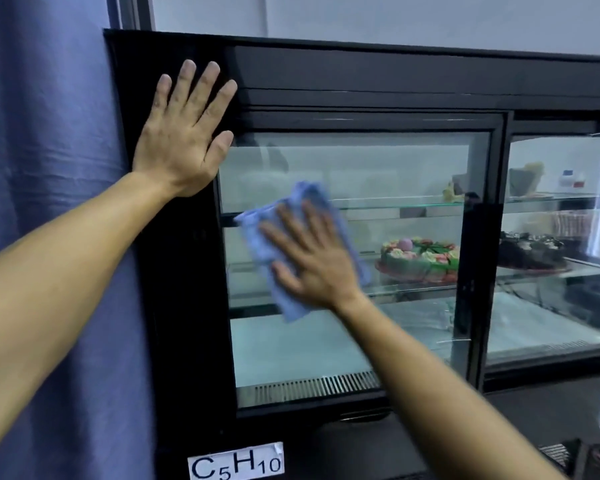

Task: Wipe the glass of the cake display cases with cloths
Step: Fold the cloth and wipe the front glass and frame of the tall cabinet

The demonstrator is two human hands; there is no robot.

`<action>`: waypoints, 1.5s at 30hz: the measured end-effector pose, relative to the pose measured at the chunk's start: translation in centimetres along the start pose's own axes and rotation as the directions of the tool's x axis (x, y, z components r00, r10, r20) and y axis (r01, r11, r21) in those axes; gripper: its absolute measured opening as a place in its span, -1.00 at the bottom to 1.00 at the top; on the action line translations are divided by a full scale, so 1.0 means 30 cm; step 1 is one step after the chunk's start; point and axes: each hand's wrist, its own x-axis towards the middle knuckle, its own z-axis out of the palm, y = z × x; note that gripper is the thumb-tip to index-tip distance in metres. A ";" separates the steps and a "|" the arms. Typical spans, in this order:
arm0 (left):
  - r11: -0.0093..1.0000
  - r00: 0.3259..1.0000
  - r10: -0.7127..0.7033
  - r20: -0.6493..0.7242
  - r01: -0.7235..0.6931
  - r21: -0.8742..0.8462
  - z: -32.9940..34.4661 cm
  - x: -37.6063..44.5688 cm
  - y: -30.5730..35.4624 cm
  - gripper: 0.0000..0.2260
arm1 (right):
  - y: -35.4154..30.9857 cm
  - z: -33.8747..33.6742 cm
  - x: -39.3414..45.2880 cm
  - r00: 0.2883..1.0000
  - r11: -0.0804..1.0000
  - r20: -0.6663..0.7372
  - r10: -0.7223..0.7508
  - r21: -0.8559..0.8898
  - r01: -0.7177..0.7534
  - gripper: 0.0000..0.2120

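Observation:
A black-framed cake display case (361, 74) fills the view, with a glass door (395, 168) in front of me. My right hand (312, 261) lies flat, fingers spread, pressing a light blue cloth (260, 244) against the left part of that glass. The cloth is blurred. My left hand (184, 133) rests open and flat on the case's black upper left frame, holding nothing. A second glass pane (561, 317) lies to the right.
Inside, a green and pink decorated cake (420, 258) sits on a glass shelf, and a dark chocolate cake (530, 251) sits behind the right pane. A blue curtain (49, 168) hangs at the left. A white label reading C5H10 (236, 462) is stuck below the door.

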 end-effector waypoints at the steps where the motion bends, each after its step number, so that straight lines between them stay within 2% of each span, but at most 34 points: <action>1: 1.000 1.000 0.008 0.000 -0.008 0.008 -0.002 0.001 0.003 -0.41 | 0.125 -0.032 -0.046 0.992 0.991 -0.025 0.122 -0.044 -0.123 -0.42; 3: 0.997 0.998 0.067 -0.005 -0.067 0.028 -0.005 -0.004 0.003 -0.43 | 0.368 -0.108 -0.151 0.908 0.903 -0.089 0.409 -0.104 -0.416 -0.41; 6: 0.966 0.968 0.249 -0.027 -0.246 0.080 -0.002 -0.014 0.002 -0.47 | 0.544 -0.195 -0.218 0.653 0.651 -0.103 0.750 -0.056 -0.757 -0.28; 8: 0.938 0.942 0.336 -0.011 -0.333 0.099 0.002 -0.007 -0.001 -0.48 | 0.472 -0.184 -0.159 0.446 0.449 -0.143 0.883 -0.010 -0.893 -0.15; 9: 0.927 0.932 0.363 0.000 -0.361 0.098 0.004 -0.007 -0.001 -0.49 | 0.393 -0.159 -0.109 0.370 0.378 -0.185 0.910 0.008 -0.926 -0.14; 10: 0.922 0.927 0.376 0.009 -0.375 0.094 0.006 -0.009 -0.002 -0.50 | 0.297 -0.130 -0.058 0.360 0.370 -0.204 0.911 0.013 -0.929 -0.18; 11: 0.920 0.924 0.381 0.013 -0.381 0.091 0.006 -0.010 -0.002 -0.50 | 0.191 -0.096 -0.005 0.416 0.428 -0.201 0.887 0.017 -0.904 -0.22; 12: 0.922 0.926 0.377 0.015 -0.377 0.085 0.003 -0.009 -0.002 -0.51 | 0.085 -0.059 0.046 0.530 0.543 -0.191 0.826 0.018 -0.840 -0.27; 14: 0.934 0.937 0.350 0.011 -0.349 0.068 -0.007 -0.006 0.001 -0.51 | -0.100 0.007 0.133 0.805 0.816 -0.158 0.572 0.016 -0.577 -0.41; 15: 0.941 0.943 0.332 0.010 -0.332 0.060 -0.010 -0.007 0.004 -0.52 | -0.160 0.027 0.171 0.874 0.888 -0.162 0.457 0.025 -0.460 -0.45; 16: 0.946 0.948 0.318 0.009 -0.318 0.058 -0.010 -0.011 0.005 -0.52 | -0.197 0.040 0.201 0.905 0.920 -0.174 0.389 0.035 -0.389 -0.46; 18: 0.948 0.950 0.312 0.009 -0.312 0.062 -0.009 -0.013 0.002 -0.52 | -0.248 0.065 0.193 0.915 0.931 -0.174 0.364 0.048 -0.361 -0.45; 22: 0.951 0.953 0.302 0.024 -0.303 0.064 -0.017 -0.005 0.010 -0.52 | -0.442 0.199 -0.193 0.973 0.974 -0.029 0.227 0.028 -0.227 -0.36; 24: 0.954 0.955 0.293 0.043 -0.295 0.060 -0.022 -0.010 0.020 -0.51 | -0.551 0.233 -0.452 0.971 0.973 0.059 0.233 -0.007 -0.233 -0.30; 26: 0.958 0.959 0.279 0.048 -0.281 0.060 -0.027 -0.020 0.025 -0.49 | -0.584 0.236 -0.576 0.961 0.967 0.112 0.252 -0.061 -0.246 -0.29; 28: 0.959 0.960 0.275 0.055 -0.278 0.052 -0.026 -0.023 0.027 -0.48 | -0.545 0.226 -0.509 0.972 0.974 0.080 0.221 -0.060 -0.217 -0.33; 31: 0.964 0.964 0.259 0.066 -0.262 0.039 -0.030 -0.020 0.035 -0.44 | -0.439 0.165 -0.215 0.974 0.972 -0.002 0.225 0.062 -0.225 -0.42; 33: 0.970 0.968 0.239 0.078 -0.241 0.021 -0.027 -0.027 0.038 -0.38 | -0.318 0.117 -0.086 0.992 0.989 -0.040 0.119 0.094 -0.115 -0.45; 35: 0.975 0.972 0.221 0.078 -0.223 0.023 -0.018 -0.036 0.053 -0.33 | -0.137 0.056 -0.080 0.999 0.999 -0.031 -0.022 0.033 0.023 -0.44; 36: 0.974 0.972 0.225 0.074 -0.227 0.026 -0.015 -0.036 0.057 -0.32 | -0.026 0.026 -0.121 0.999 1.000 -0.034 -0.018 -0.015 0.017 -0.44; 38: 0.969 0.969 0.237 0.072 -0.241 0.046 -0.012 -0.037 0.056 -0.30 | 0.213 -0.044 -0.252 0.983 0.980 -0.052 0.174 -0.086 -0.178 -0.45; 40: 0.952 0.955 0.290 0.065 -0.294 0.080 -0.006 -0.041 0.052 -0.31 | 0.413 -0.113 -0.387 0.888 0.881 -0.056 0.456 -0.114 -0.459 -0.40; 42: 0.918 0.923 0.381 0.060 -0.385 0.098 -0.001 -0.037 0.054 -0.36 | 0.490 -0.140 -0.437 0.744 0.739 -0.063 0.665 -0.091 -0.668 -0.34; 44: 0.884 0.889 0.454 0.069 -0.458 0.093 0.002 -0.035 0.056 -0.42 | 0.412 -0.108 -0.377 0.600 0.597 -0.134 0.789 -0.066 -0.800 -0.31; 45: 0.871 0.876 0.476 0.078 -0.482 0.094 0.003 -0.034 0.055 -0.43 | 0.325 -0.082 -0.327 0.558 0.558 -0.170 0.812 -0.053 -0.828 -0.32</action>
